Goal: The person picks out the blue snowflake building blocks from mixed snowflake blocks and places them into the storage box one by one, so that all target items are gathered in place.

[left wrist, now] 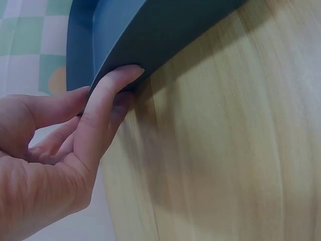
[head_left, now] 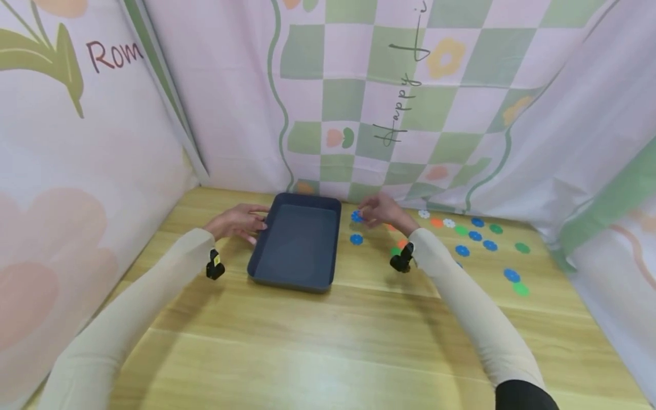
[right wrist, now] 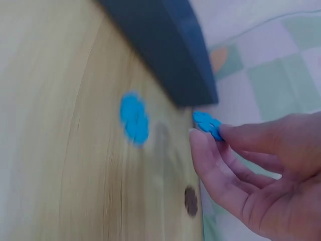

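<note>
A dark grey rectangular tray (head_left: 294, 245) lies flat on the wooden table. My left hand (head_left: 240, 221) is at its left side, its fingers spread loosely. In the left wrist view, digits of the left hand (left wrist: 75, 135) touch the tray's outer wall (left wrist: 165, 30) and rim. Right of the tray, my right hand (head_left: 381, 210) is low over the table. Between thumb and fingertips the right hand (right wrist: 261, 170) pinches a blue flower-shaped disc (right wrist: 206, 123). Another blue flower shape (right wrist: 134, 119), blurred, lies on the table beside the tray.
Several flower-shaped discs in blue, green, orange and white lie scattered at the right, among them a blue disc (head_left: 511, 275) and a light green disc (head_left: 520, 289). A checkered curtain (head_left: 343, 99) hangs at the table's back edge. More curtains stand at both sides.
</note>
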### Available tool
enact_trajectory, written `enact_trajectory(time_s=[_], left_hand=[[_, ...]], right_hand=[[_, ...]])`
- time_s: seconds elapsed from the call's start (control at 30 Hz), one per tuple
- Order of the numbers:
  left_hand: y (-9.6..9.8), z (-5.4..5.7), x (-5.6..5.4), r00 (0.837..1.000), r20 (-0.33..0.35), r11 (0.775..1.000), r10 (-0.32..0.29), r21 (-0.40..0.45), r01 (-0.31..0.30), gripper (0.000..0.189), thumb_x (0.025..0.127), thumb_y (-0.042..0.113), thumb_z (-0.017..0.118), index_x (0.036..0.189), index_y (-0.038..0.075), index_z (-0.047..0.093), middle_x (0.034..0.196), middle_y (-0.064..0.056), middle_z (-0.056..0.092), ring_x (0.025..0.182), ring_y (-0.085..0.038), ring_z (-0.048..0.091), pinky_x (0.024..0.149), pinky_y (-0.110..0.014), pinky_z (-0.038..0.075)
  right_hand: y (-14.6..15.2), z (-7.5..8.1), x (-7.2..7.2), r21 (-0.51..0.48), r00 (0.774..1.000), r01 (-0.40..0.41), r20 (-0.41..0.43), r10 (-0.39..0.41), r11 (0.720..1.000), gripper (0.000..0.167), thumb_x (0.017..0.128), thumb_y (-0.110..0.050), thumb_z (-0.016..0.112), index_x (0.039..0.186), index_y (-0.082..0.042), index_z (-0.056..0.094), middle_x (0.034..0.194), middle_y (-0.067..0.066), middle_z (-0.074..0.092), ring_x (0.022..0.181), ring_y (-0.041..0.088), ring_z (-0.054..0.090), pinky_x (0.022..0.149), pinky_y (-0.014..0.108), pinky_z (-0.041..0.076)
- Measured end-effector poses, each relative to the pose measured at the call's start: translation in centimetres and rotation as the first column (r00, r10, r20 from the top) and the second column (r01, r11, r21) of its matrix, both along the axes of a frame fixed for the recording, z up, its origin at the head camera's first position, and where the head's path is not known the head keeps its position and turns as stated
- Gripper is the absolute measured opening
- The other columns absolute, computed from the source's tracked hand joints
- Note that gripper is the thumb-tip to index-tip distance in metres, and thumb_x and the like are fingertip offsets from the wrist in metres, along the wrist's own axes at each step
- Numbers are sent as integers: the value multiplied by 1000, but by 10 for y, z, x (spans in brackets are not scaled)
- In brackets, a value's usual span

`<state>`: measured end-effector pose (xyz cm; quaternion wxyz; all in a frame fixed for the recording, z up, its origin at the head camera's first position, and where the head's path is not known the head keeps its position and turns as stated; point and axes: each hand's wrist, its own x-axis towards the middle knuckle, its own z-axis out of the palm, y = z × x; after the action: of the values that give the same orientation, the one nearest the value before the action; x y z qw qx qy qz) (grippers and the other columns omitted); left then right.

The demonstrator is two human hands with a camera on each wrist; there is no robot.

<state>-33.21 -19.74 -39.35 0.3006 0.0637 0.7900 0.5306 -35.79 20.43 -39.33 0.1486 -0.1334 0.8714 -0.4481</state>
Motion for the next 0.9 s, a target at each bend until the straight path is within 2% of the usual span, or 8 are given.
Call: enact_trajectory(time_s=[0.07,0.17,0.3,0.5,0.7,0.9], left_hand=[[0,1,0,1000,0,1000,-1,0,1,71,106,-1,54,167,1,17,169,-32,18,149,-47,39,77,-31,66],[2,2,1,1000,-7,1000,10,-13,-10,70,106,-1,54,166,1,18,169,-32,19,148,-47,40,75,-30,66],[7,3,0,999,-18,998,33,-51,-34,69,104,-2,54,166,1,23,168,-29,25,145,-46,44,73,-31,66],[9,5,0,998,-42,995,42,-88,-46,68,103,-4,53,165,0,24,167,-29,28,144,-46,46,70,-30,66],[12,2,1,998,-31,996,50,-73,-52,68,104,-5,53,165,1,24,167,-30,29,143,-46,47,71,-31,67],[17,-2,2,997,-36,995,74,-64,-77,70,102,-5,55,165,3,26,166,-30,31,141,-46,50,71,-31,67]], right_hand=[[-4,3,2,-65,999,10,38,-8,998,37,104,0,60,136,18,55,122,37,67,103,45,73,93,54,63],[-11,4,3,-135,997,32,81,-21,990,37,105,-3,62,136,15,58,123,34,69,107,44,73,99,57,59],[-23,3,5,-224,986,82,161,-46,971,34,105,-2,60,135,15,59,119,31,71,98,33,75,101,57,58],[-43,3,1,-345,959,137,280,-37,928,33,108,-3,55,135,16,55,101,15,76,87,21,75,103,55,58],[-55,3,-1,-401,952,165,304,-40,901,24,106,2,55,127,15,58,91,10,75,82,19,74,101,50,60],[-68,7,0,-419,950,159,310,-23,894,20,106,2,56,122,13,60,98,14,75,94,28,75,107,55,56]])
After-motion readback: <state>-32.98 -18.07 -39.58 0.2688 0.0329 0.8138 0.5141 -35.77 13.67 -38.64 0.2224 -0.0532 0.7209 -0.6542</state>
